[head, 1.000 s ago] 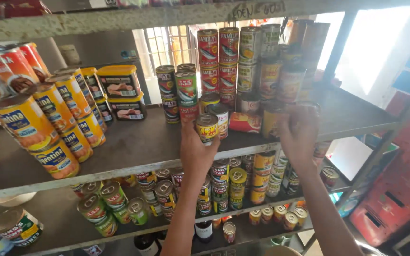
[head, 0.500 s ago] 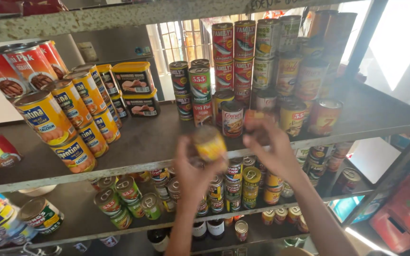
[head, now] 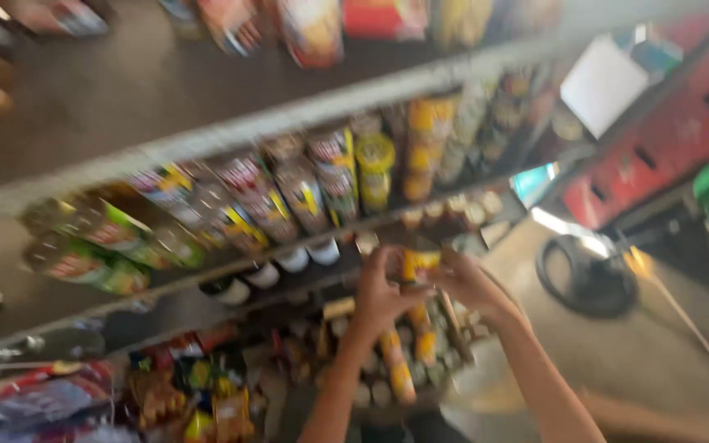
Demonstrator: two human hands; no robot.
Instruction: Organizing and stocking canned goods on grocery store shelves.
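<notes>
The picture is blurred by head motion. My left hand [head: 377, 297] and my right hand [head: 469, 287] meet low in the middle, both closed around one small yellow-labelled can [head: 418, 264]. They hover in front of a lower metal shelf [head: 231, 267] and above a container packed with more yellow and red cans [head: 400, 369]. Both forearms rise from the bottom edge.
A shelf row of tilted cans [head: 289, 197] runs above the hands, with more tins on the top shelf [head: 313, 29]. Bags and packets [head: 182, 394] lie at the lower left. A red cabinet [head: 658, 139] and a dark round object [head: 588, 275] on the floor sit to the right.
The view has dropped sharply from the upper shelves toward the lower ones and the floor. My hands came down together with the can, and the picture turned blurry.
</notes>
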